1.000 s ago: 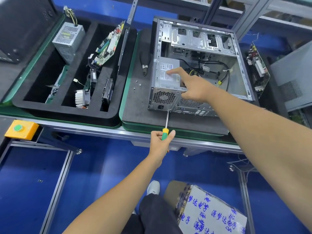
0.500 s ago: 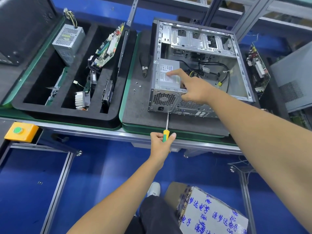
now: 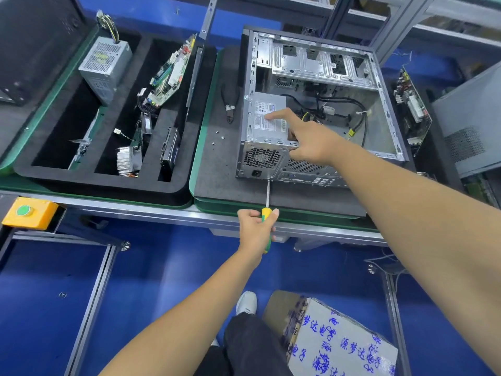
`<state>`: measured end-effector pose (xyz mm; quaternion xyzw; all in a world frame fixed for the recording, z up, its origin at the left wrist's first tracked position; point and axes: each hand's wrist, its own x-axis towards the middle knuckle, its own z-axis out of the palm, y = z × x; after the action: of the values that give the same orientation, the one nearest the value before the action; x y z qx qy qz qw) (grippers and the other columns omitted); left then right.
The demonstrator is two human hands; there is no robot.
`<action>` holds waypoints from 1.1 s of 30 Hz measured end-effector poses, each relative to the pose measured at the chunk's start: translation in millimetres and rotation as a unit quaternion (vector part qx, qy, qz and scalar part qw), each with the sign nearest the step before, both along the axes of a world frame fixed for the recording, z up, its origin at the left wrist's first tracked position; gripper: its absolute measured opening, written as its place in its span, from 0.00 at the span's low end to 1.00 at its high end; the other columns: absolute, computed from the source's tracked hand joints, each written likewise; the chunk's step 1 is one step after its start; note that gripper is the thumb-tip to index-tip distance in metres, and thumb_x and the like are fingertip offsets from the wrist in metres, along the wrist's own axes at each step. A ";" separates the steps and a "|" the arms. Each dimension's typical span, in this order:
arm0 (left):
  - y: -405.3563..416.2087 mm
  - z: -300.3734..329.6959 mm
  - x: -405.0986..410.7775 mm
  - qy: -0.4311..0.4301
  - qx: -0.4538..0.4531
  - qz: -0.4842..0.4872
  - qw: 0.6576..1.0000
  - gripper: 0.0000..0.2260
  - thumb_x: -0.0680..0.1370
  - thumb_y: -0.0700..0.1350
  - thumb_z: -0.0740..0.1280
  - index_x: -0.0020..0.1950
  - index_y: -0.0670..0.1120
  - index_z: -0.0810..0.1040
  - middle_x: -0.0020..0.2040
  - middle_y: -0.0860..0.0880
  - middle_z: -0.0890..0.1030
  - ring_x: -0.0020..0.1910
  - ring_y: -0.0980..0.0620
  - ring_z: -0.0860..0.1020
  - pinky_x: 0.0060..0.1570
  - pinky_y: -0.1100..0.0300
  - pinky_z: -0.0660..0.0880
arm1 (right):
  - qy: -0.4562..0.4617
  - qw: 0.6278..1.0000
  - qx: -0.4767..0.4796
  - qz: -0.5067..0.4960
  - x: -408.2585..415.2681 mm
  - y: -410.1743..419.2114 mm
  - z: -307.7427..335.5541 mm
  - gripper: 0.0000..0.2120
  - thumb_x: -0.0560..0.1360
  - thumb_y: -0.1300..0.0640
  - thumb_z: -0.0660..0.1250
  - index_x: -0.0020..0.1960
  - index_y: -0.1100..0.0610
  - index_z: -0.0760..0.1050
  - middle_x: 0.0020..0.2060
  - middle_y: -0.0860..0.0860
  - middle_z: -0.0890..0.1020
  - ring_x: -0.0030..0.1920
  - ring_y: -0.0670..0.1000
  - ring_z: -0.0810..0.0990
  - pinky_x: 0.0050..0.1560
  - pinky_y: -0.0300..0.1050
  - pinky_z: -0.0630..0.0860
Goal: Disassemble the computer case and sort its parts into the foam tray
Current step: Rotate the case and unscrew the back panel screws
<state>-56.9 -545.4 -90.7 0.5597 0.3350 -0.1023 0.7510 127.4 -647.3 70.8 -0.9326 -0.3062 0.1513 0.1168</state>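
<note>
Nearest the camera, a cardboard box (image 3: 339,340) wrapped in film with blue writing stands on the blue floor beside the person's dark trouser leg and a white shoe (image 3: 246,302).

At the table's (image 3: 151,210) front edge, the left hand (image 3: 256,229) is curled round the yellow-and-green handle of a screwdriver (image 3: 267,213). The shaft runs forward and its tip meets the rear panel of the computer case (image 3: 320,104), just below the fan grille of the fitted power supply (image 3: 268,123). A yellow box with a green button (image 3: 29,213) is mounted at the table's left front.

The right hand (image 3: 311,139) rests on the case's near top edge: the index finger is extended, its tip on the label of the fitted power supply, and the remaining fingers are curled at the case edge. Whether they grip anything cannot be determined.

The case lies on its side, open face up, on a dark mat (image 3: 217,169), with black cables loose inside. Three small screws (image 3: 218,137) and a pair of cutters (image 3: 230,109) lie on the mat to the left of the case.

Left of the mat sits the foam tray (image 3: 108,183). Its compartments hold a heatsink (image 3: 126,160), a drive (image 3: 169,150), a circuit board (image 3: 170,74) leaning upright, and, at the far end, a second power supply unit (image 3: 104,66).
</note>
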 end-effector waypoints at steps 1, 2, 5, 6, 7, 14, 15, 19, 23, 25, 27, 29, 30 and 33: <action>1.2 -0.8 0.7 -0.011 -0.004 0.004 1.000 0.20 0.77 0.52 0.75 0.55 0.45 0.67 0.46 0.46 0.78 0.35 0.53 0.82 0.35 0.56 0.80 | 0.001 1.000 0.000 0.000 -0.1 -0.1 -0.4 0.43 0.70 0.63 0.64 0.75 0.33 0.52 0.26 0.51 0.59 0.23 0.50 0.60 0.25 0.46 0.59; 2.2 -1.3 0.7 -0.018 -0.005 -0.003 1.000 0.18 0.79 0.53 0.74 0.55 0.44 0.69 0.47 0.45 0.80 0.37 0.53 0.84 0.38 0.52 0.81 | 0.002 1.000 0.000 0.000 0.1 0.2 -0.9 0.43 0.70 0.63 0.65 0.75 0.33 0.52 0.26 0.51 0.59 0.23 0.50 0.60 0.25 0.46 0.59; 2.2 0.9 -0.1 -0.014 -0.021 -0.034 0.999 0.17 0.84 0.56 0.63 0.57 0.41 0.74 0.46 0.47 0.84 0.40 0.51 0.83 0.42 0.49 0.76 | 0.002 1.000 -0.001 -0.001 0.0 0.5 -0.4 0.43 0.70 0.63 0.65 0.75 0.33 0.52 0.26 0.51 0.59 0.24 0.51 0.61 0.26 0.47 0.59; 2.4 2.2 0.7 -0.006 -0.029 -0.037 0.999 0.18 0.85 0.56 0.61 0.58 0.40 0.75 0.46 0.48 0.85 0.37 0.52 0.82 0.41 0.51 0.74 | 0.002 1.000 -0.002 -0.003 -0.3 0.2 0.0 0.43 0.70 0.63 0.65 0.75 0.33 0.52 0.26 0.51 0.59 0.24 0.51 0.61 0.26 0.47 0.59; 3.1 3.6 1.9 0.000 -0.033 -0.040 0.999 0.18 0.85 0.56 0.60 0.59 0.41 0.74 0.45 0.49 0.84 0.34 0.53 0.79 0.38 0.53 0.73 | 0.002 1.000 -0.002 -0.005 -0.7 0.0 0.7 0.43 0.70 0.64 0.65 0.75 0.33 0.52 0.26 0.51 0.59 0.24 0.51 0.61 0.25 0.47 0.59; 10.3 5.2 2.0 -0.012 0.032 -0.033 0.999 0.19 0.77 0.53 0.75 0.54 0.48 0.66 0.46 0.46 0.76 0.27 0.58 0.76 0.30 0.58 0.76 | 0.004 1.000 -0.001 -0.005 -0.7 1.3 1.2 0.43 0.71 0.64 0.65 0.75 0.33 0.52 0.27 0.52 0.59 0.24 0.51 0.61 0.26 0.47 0.60; 12.0 4.5 1.8 -0.015 0.026 -0.019 0.999 0.18 0.77 0.53 0.75 0.53 0.46 0.68 0.46 0.46 0.76 0.30 0.57 0.79 0.32 0.58 0.79 | 0.006 1.000 -0.002 -0.006 -1.1 1.2 1.4 0.43 0.71 0.64 0.66 0.75 0.33 0.52 0.27 0.52 0.59 0.24 0.51 0.61 0.26 0.47 0.60; 14.7 7.9 1.3 -0.030 -0.027 -0.022 0.999 0.14 0.85 0.53 0.63 0.58 0.43 0.71 0.47 0.44 0.83 0.39 0.50 0.85 0.35 0.56 0.80 | 0.005 1.000 -0.002 -0.006 -1.5 1.4 2.0 0.43 0.71 0.64 0.66 0.75 0.33 0.52 0.27 0.51 0.59 0.24 0.51 0.61 0.26 0.47 0.59; 14.4 17.3 7.3 -0.013 -0.046 -0.027 0.998 0.14 0.86 0.55 0.59 0.56 0.44 0.69 0.46 0.45 0.82 0.31 0.52 0.79 0.28 0.59 0.72 | 0.007 1.000 -0.004 -0.011 -3.1 1.7 3.9 0.43 0.71 0.64 0.66 0.75 0.33 0.52 0.27 0.52 0.59 0.24 0.51 0.61 0.26 0.47 0.60; 14.1 18.2 6.5 -0.020 -0.016 -0.050 0.998 0.17 0.82 0.57 0.67 0.55 0.44 0.70 0.46 0.48 0.79 0.31 0.56 0.78 0.28 0.60 0.74 | 0.006 1.000 -0.004 -0.011 -4.0 2.4 5.0 0.43 0.71 0.64 0.66 0.75 0.33 0.52 0.27 0.52 0.60 0.25 0.51 0.61 0.26 0.48 0.60; 14.1 15.8 3.7 -0.029 -0.008 -0.047 0.998 0.17 0.79 0.53 0.72 0.57 0.44 0.71 0.45 0.48 0.78 0.32 0.57 0.79 0.31 0.59 0.78 | 0.004 1.000 -0.008 -0.010 -4.7 3.0 5.9 0.43 0.71 0.64 0.66 0.75 0.34 0.53 0.28 0.53 0.61 0.25 0.52 0.62 0.27 0.48 0.61; 15.1 14.4 1.9 -0.034 -0.016 -0.026 0.999 0.15 0.80 0.51 0.73 0.57 0.44 0.72 0.44 0.47 0.78 0.34 0.54 0.82 0.35 0.57 0.81 | 0.003 1.000 -0.010 -0.010 -5.7 3.3 6.8 0.42 0.72 0.64 0.66 0.75 0.34 0.52 0.29 0.54 0.61 0.26 0.52 0.63 0.28 0.49 0.61; 15.6 14.8 1.4 -0.037 -0.019 -0.021 0.999 0.14 0.81 0.51 0.71 0.58 0.44 0.72 0.45 0.47 0.79 0.35 0.52 0.83 0.35 0.56 0.81 | 0.003 1.000 -0.011 -0.011 -6.0 3.4 7.2 0.42 0.72 0.65 0.66 0.75 0.34 0.52 0.28 0.54 0.61 0.26 0.52 0.63 0.28 0.49 0.61; 15.3 16.6 0.5 -0.051 -0.032 -0.028 0.998 0.09 0.85 0.51 0.63 0.59 0.46 0.70 0.49 0.42 0.84 0.36 0.49 0.83 0.32 0.56 0.78 | 0.001 1.000 -0.010 -0.010 -6.2 3.6 7.4 0.42 0.72 0.65 0.66 0.75 0.34 0.53 0.29 0.54 0.61 0.26 0.52 0.62 0.28 0.49 0.62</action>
<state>-56.5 -530.1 -74.1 0.5489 0.2767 -0.1051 0.7817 121.2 -643.7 78.1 -0.9366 -0.2949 0.1544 0.1093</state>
